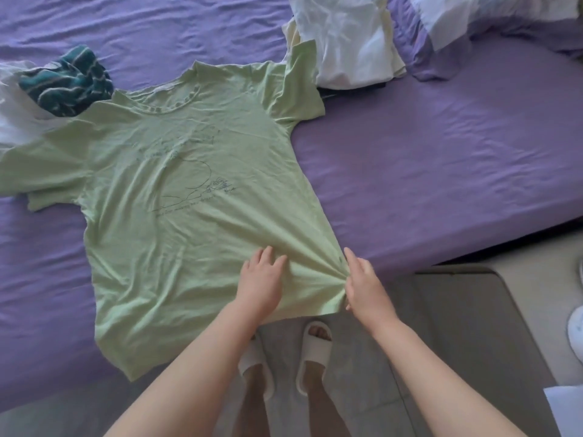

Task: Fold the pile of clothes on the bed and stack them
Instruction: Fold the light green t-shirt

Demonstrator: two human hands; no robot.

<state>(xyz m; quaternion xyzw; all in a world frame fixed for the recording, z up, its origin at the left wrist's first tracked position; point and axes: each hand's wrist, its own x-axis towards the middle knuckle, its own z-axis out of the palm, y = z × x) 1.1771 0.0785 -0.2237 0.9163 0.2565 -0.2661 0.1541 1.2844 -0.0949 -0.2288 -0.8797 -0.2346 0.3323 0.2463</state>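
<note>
1. While both bare forearms reach forward from the bottom of the view, the left hand [262, 280] lies palm down on the green T-shirt [176, 197] near its hem, fingers straight and slightly spread, pressing the cloth flat and gripping nothing.
2. Just to its right, the right hand [366, 287] pinches the shirt's lower right corner at the side seam; folds of fabric fan out from that pinch toward the left hand, and the index finger points up along the shirt's edge.
3. Below the hands, the hem hangs a little over the bed's near edge, above two feet in white slippers [314, 354] on a grey floor.
4. Beyond the hands, the shirt lies spread face up on the purple bed sheet [426, 171], collar farthest away, dark line drawing on the chest, both short sleeves laid out to the sides.
5. To the right of the shirt, a broad stretch of bare sheet runs to the bed's corner.
6. At the far left, a dark teal patterned garment [67, 82] sits bunched on white cloth [15, 121], touching the shirt's left shoulder.
7. At the far right, a stack of pale folded clothes [350, 42] rests just beyond the right sleeve, whose tip overlaps it, with a purple and white pillow [467, 23] behind.
</note>
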